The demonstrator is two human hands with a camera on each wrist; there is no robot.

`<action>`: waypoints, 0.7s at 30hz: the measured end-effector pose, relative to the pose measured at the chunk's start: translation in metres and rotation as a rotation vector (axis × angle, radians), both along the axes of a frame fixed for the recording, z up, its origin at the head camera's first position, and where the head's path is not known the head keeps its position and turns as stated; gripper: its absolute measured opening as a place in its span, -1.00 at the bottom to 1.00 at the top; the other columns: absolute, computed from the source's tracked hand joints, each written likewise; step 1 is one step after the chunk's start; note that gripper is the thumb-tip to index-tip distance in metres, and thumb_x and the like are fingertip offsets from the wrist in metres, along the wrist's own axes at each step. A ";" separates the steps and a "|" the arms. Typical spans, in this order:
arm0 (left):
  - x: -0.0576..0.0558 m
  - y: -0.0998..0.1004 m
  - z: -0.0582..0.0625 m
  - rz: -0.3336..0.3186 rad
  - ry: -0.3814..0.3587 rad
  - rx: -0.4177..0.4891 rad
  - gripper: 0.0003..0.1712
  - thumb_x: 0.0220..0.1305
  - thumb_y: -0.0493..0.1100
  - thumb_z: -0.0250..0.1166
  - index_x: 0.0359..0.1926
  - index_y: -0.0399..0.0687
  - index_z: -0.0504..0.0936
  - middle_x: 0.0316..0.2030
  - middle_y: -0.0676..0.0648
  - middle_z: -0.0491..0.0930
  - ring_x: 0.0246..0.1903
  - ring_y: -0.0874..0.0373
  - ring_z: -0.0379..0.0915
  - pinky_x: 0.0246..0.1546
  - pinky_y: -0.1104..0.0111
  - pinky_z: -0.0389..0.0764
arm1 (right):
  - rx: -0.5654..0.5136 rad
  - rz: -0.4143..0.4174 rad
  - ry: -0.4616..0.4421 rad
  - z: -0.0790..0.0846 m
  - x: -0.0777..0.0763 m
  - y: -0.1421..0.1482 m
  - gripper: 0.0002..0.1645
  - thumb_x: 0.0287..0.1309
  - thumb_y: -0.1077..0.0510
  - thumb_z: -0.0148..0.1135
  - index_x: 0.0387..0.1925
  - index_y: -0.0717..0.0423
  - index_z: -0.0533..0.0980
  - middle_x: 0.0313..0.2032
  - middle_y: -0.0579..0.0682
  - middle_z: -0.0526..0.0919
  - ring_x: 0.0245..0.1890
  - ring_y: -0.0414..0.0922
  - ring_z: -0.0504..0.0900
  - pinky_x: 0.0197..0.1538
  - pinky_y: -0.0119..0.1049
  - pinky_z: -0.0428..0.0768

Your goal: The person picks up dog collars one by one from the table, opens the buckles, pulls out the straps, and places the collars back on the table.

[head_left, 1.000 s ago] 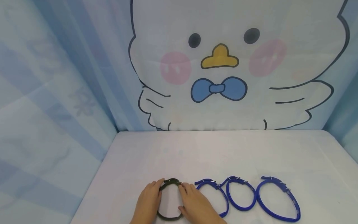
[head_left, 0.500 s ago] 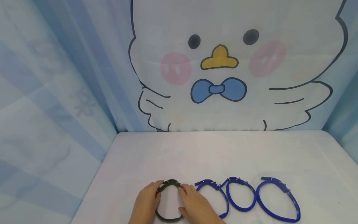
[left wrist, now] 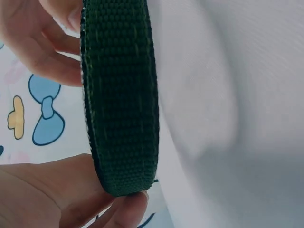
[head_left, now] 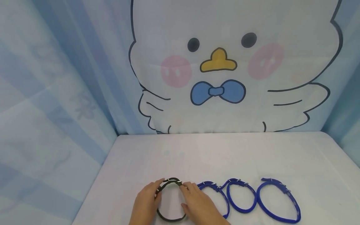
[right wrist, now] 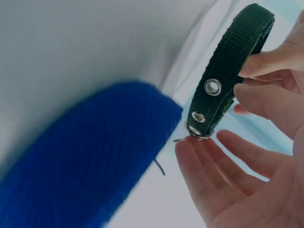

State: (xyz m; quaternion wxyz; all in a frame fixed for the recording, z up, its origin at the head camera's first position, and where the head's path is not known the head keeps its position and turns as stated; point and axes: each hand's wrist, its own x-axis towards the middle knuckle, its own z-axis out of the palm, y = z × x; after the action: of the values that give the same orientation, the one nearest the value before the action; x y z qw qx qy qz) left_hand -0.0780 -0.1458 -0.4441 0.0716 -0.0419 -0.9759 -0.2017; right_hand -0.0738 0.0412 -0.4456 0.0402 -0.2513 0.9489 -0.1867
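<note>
A dark green webbing collar [head_left: 174, 179] forms a ring between my two hands in the head view. My left hand [head_left: 144, 201] grips its left side, and the left wrist view shows the ribbed collar band [left wrist: 121, 95] up close. Along the right side, my right hand [head_left: 201, 203] holds the ring near the buckle, thumb lower down. Metal eyelets [right wrist: 213, 87] and the metal buckle [right wrist: 195, 133] show in the right wrist view, with my right fingertips touching the buckle end. The ring seems slightly tilted up from the white table.
Three blue collars lie in a row on the table to the right: the nearest collar [head_left: 209, 183] partly behind my right hand, a middle collar [head_left: 243, 210] and a far collar [head_left: 274, 215]. A cartoon-printed curtain [head_left: 216, 112] hangs behind the white tabletop [head_left: 219, 153].
The green collar's upper edge has tipped up a little and now shows as two bands. Both hands have stayed on it, shifting only slightly. The blue collars lie as before.
</note>
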 end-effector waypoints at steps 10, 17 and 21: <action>0.003 0.008 0.003 -0.066 0.121 0.051 -0.46 -0.04 -0.42 0.51 0.03 -0.01 0.69 -0.39 0.08 0.67 -0.48 0.33 0.52 -0.50 0.51 0.59 | -0.154 -0.057 0.220 -0.002 0.003 0.017 -0.54 0.13 0.16 0.42 0.05 0.16 0.52 -0.03 -0.04 0.56 -0.09 -0.15 0.57 -0.14 -0.30 0.69; 0.003 0.023 0.006 -0.100 0.143 0.064 -0.48 -0.04 -0.41 0.50 0.01 0.00 0.70 -0.38 0.07 0.68 -0.49 0.32 0.53 -0.51 0.54 0.58 | -0.203 -0.115 0.342 -0.005 0.003 0.033 -0.57 0.08 0.19 0.44 0.00 0.12 0.53 -0.10 -0.08 0.58 -0.13 -0.21 0.61 -0.17 -0.37 0.70; 0.002 0.031 0.006 -0.132 0.187 0.075 -0.52 -0.03 -0.40 0.50 -0.03 -0.03 0.72 -0.37 0.06 0.69 -0.46 0.31 0.57 -0.49 0.56 0.59 | -0.221 -0.139 0.307 -0.005 0.002 0.044 -0.57 0.10 0.21 0.43 0.02 0.11 0.53 -0.09 -0.10 0.60 -0.08 -0.19 0.64 -0.09 -0.35 0.71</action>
State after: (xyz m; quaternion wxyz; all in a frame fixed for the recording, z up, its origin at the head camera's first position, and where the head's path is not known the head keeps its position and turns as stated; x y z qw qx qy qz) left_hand -0.0756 -0.1151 -0.4379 0.1506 -0.1220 -0.9519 -0.2375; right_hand -0.0718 0.0848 -0.4507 -0.1459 -0.2134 0.9327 -0.2516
